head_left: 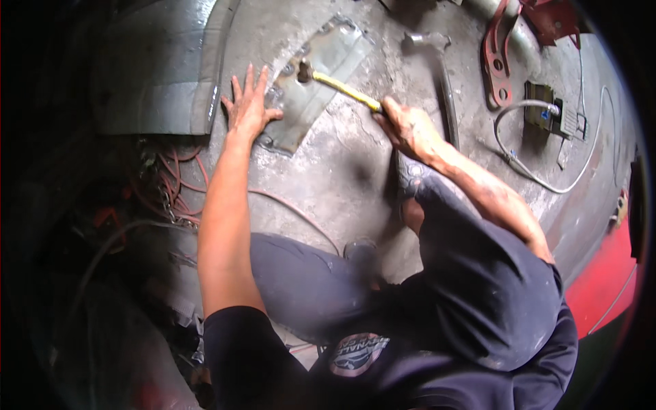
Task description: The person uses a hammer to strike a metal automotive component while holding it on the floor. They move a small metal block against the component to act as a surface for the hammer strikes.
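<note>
A bent grey sheet-metal panel [321, 85] with rusty, rough edges lies on the concrete floor in front of me. My left hand [251, 108] is spread at its left edge, thumb reaching onto the metal and fingers stretched out. A hammer with a yellow handle [345, 89] is in my right hand [410, 130], which is wrapped round the handle's end. The small dark hammer head [305, 71] is over the panel, near a dark spot; whether it touches the metal I cannot tell.
A larger hammer [447, 89] lies right of the panel. Farther right are a red metal bracket [497, 65] and a boxy device [547, 113] with a grey cable. A large curved metal sheet [160, 82] is at left, above reddish hoses [179, 179] and a chain.
</note>
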